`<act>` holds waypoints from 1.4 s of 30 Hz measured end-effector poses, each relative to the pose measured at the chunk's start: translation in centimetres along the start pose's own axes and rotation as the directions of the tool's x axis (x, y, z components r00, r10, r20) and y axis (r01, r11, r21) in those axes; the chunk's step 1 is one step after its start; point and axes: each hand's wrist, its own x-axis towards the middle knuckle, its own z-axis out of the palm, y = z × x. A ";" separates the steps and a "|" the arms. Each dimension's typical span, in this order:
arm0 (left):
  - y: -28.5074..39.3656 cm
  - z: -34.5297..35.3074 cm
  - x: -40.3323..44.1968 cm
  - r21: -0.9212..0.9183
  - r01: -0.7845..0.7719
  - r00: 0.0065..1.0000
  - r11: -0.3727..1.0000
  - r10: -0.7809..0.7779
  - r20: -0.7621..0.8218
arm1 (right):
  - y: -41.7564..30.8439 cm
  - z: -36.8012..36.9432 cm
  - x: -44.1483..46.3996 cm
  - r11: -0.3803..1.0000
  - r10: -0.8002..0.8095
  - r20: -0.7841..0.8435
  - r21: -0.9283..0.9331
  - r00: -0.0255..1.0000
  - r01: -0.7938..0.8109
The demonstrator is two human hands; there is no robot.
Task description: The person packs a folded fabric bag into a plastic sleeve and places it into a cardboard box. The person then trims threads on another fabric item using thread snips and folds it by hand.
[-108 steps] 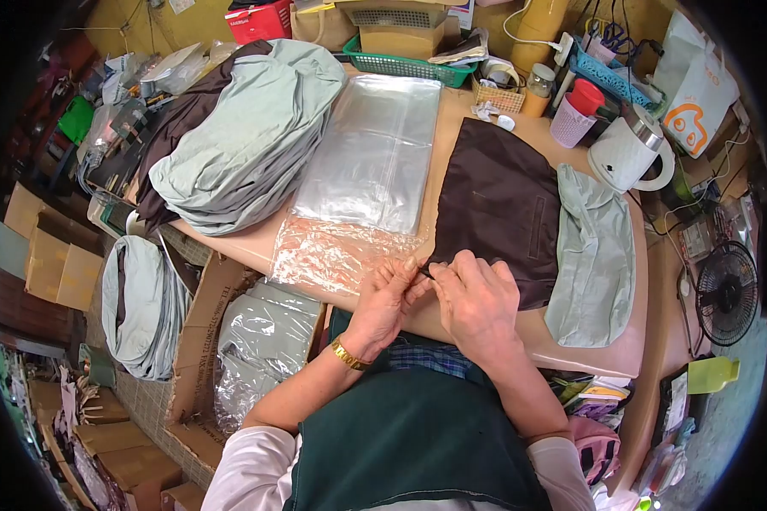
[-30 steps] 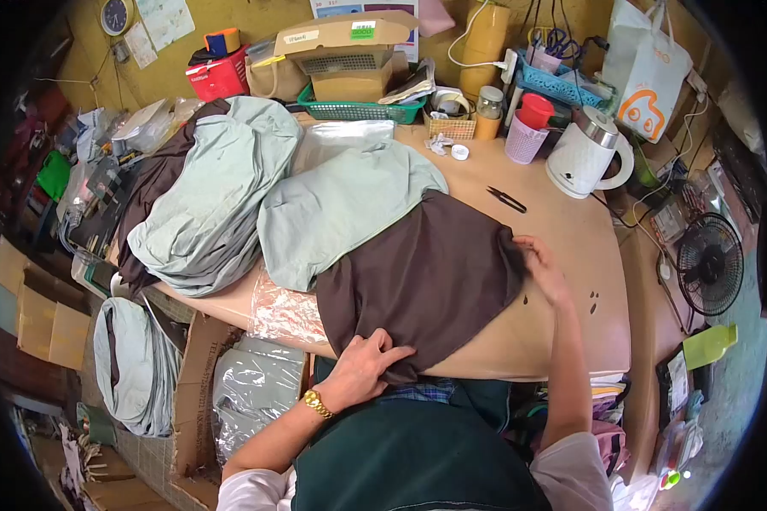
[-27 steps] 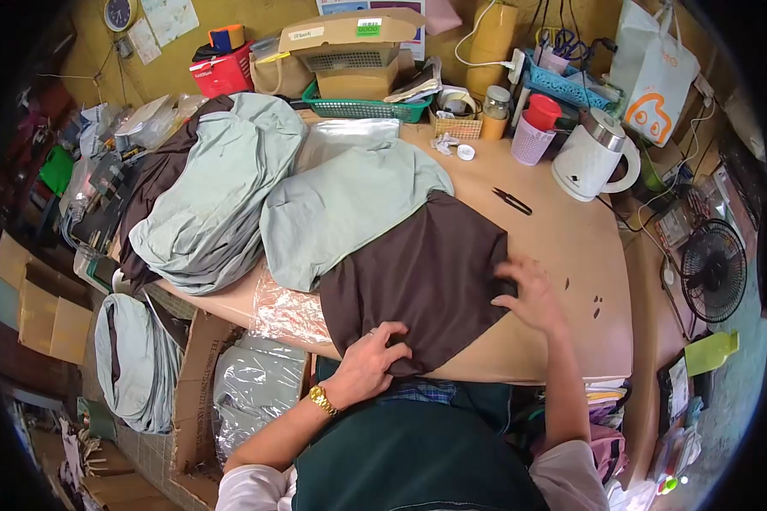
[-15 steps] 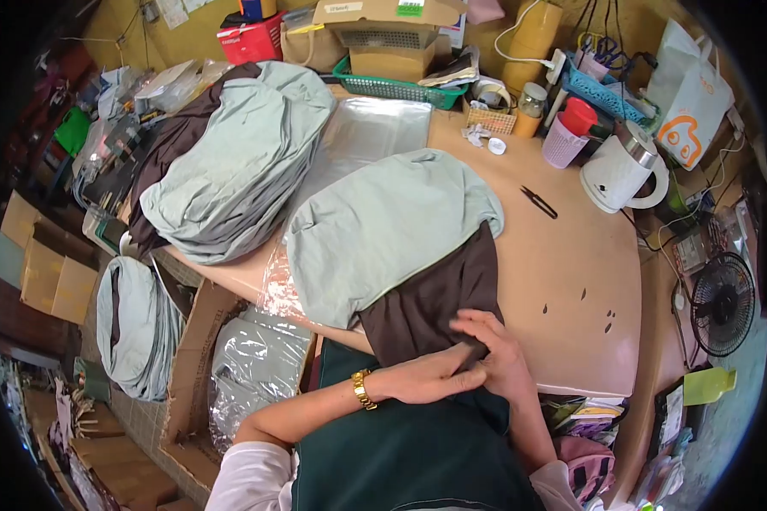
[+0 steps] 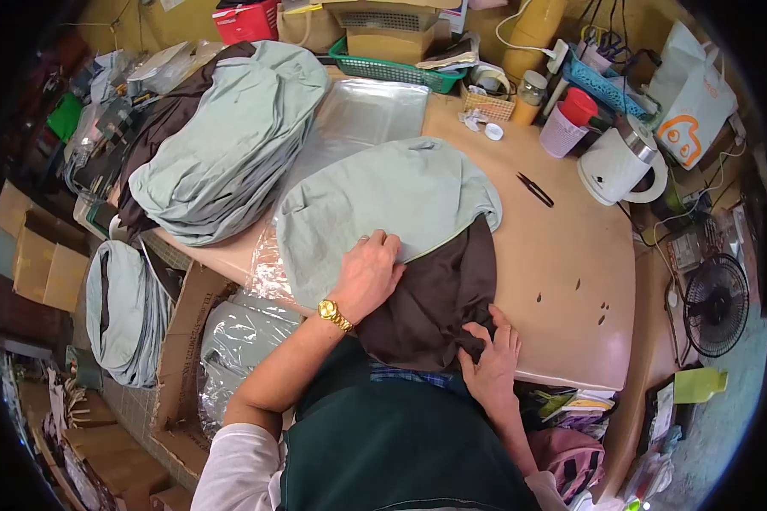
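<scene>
A two-tone cloth piece [image 5: 383, 196], pale grey-green with a dark brown part, lies spread before me on the table. My left hand [image 5: 369, 277], with a gold watch at the wrist, has its fingers curled closed on the cloth near the seam between the two colours. At the near right edge of the brown part [image 5: 435, 298], my right hand [image 5: 490, 353] pinches the fabric between thumb and fingers. Black thread snips [image 5: 535, 189] rest on the table to the right of the cloth.
A tall pile of similar cloth [image 5: 230, 145] sits at the left beside clear plastic bags [image 5: 366, 111]. Farther right stand a white kettle [image 5: 622, 166], a pink cup [image 5: 562, 129] and a fan [image 5: 717, 302]. An open carton [image 5: 179, 358] is below the table's left edge.
My hands were together over the brown part and have separated. The left moved up and left onto the seam; the right moved down to the brown edge. The view shifted slightly.
</scene>
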 end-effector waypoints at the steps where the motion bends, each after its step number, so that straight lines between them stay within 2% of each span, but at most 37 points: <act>1: -0.1 0.2 0.2 0.041 0.013 0.999 0.999 -0.015 0.045 | 1.1 0.2 -0.4 0.996 -0.021 0.014 0.082 1.000 0.020; 2: -0.1 0.1 0.2 0.035 0.005 0.999 0.999 -0.007 0.046 | 2.0 0.4 -0.6 0.986 -0.044 0.026 0.164 0.999 0.039; 3: 0.2 -0.4 0.3 0.048 -0.003 0.996 0.999 -0.001 0.094 | 2.6 0.6 -0.7 0.987 -0.037 0.022 0.159 0.999 0.033; 5: 0.4 -0.6 0.4 0.060 -0.024 0.990 0.998 0.015 0.139 | 3.3 0.8 -0.5 0.925 0.010 0.048 0.378 0.999 -0.028; 6: 0.4 -0.5 0.3 0.104 -0.059 0.985 0.993 0.041 0.168 | 3.0 0.4 -0.2 0.927 0.014 0.039 0.375 0.999 -0.027; 8: 0.8 -0.7 0.5 0.151 -0.107 0.979 0.983 0.078 0.188 | 1.6 -0.5 0.5 0.822 0.084 0.049 0.561 0.995 -0.097; 10: 1.3 -0.9 0.4 0.304 -0.201 0.944 0.931 0.100 0.315 | 1.0 -0.4 0.5 0.804 0.056 0.000 0.593 0.998 -0.045; 12: 1.5 -0.9 0.4 0.325 -0.230 0.941 0.917 0.125 0.313 | 0.3 -0.4 0.5 0.771 0.004 -0.061 0.635 0.998 0.036; 14: 1.3 -0.8 0.6 0.350 -0.258 0.939 0.901 0.148 0.311 | -0.3 -0.3 0.4 0.769 -0.009 -0.058 0.638 0.998 0.044; 20: -1.2 -1.6 1.9 0.170 -0.239 0.965 0.956 0.214 0.153 | -1.4 0.4 0.7 0.727 -0.074 -0.069 0.680 0.995 0.101; 22: -0.7 -3.5 2.5 0.154 -0.141 0.979 0.978 0.115 0.168 | -1.5 0.4 0.9 0.734 -0.092 -0.079 0.668 0.993 0.122; 23: -1.3 -3.5 2.5 0.158 -0.141 0.979 0.977 0.114 0.168 | -1.4 0.5 0.9 0.731 -0.093 -0.081 0.671 0.992 0.123; 25: -2.6 -3.5 2.4 0.008 -0.142 0.938 0.990 0.132 0.320 | -1.1 0.8 0.8 0.720 -0.124 -0.011 0.687 0.992 0.098; 29: -1.8 -4.4 2.7 0.043 -0.040 0.948 0.998 0.024 0.319 | -1.2 0.5 0.7 0.735 -0.108 -0.031 0.670 0.994 0.101; 30: -0.5 -5.2 2.9 0.051 -0.169 0.985 0.984 0.167 0.042 | -1.2 0.7 0.8 0.682 -0.058 -0.060 0.726 0.997 0.083; 31: 0.9 -6.1 3.1 0.093 -0.290 0.924 0.953 0.304 -0.233 | -1.2 0.8 0.7 0.625 -0.004 -0.085 0.778 0.996 0.069; 32: 2.6 -7.4 3.4 0.108 -0.293 0.909 0.950 0.311 -0.276 | -1.4 0.7 0.9 0.626 0.003 -0.088 0.777 0.996 0.067; 33: 3.8 -8.2 3.6 0.106 -0.299 0.908 0.948 0.317 -0.276 | -1.8 0.3 1.5 0.631 -0.080 -0.144 0.759 0.986 0.162; 34: 4.8 -8.9 3.8 0.026 -0.400 0.877 0.916 0.391 -0.281 | -2.3 0.2 2.2 0.628 -0.162 -0.198 0.735 0.967 0.255; 35: 5.7 -9.5 3.9 -0.054 -0.496 0.838 0.867 0.461 -0.291 | -2.8 0.4 3.2 0.631 -0.153 -0.203 0.733 0.967 0.254; 37: 7.5 -10.2 3.0 -0.106 -0.595 0.799 0.796 0.573 -0.182 | -3.1 1.7 6.2 0.658 -0.282 -0.384 0.590 0.879 0.468; 39: 9.0 -11.4 2.1 -0.104 -0.656 0.754 0.747 0.643 -0.139 | -1.5 3.9 9.5 0.751 -0.276 -0.168 0.577 0.946 0.322; 40: 9.5 -12.0 1.8 0.014 -0.676 0.728 0.737 0.671 -0.141 | 0.1 7.1 10.8 0.752 -0.274 -0.172 0.574 0.946 0.322; 41: 9.7 -12.3 1.8 0.133 -0.686 0.702 0.716 0.698 -0.140 | 1.9 11.1 12.2 0.715 -0.254 -0.252 0.601 0.934 0.357; 42: 8.9 -11.5 2.3 0.139 -0.596 0.762 0.791 0.612 -0.212 | 0.2 8.4 12.9 0.643 -0.235 -0.395 0.622 0.888 0.447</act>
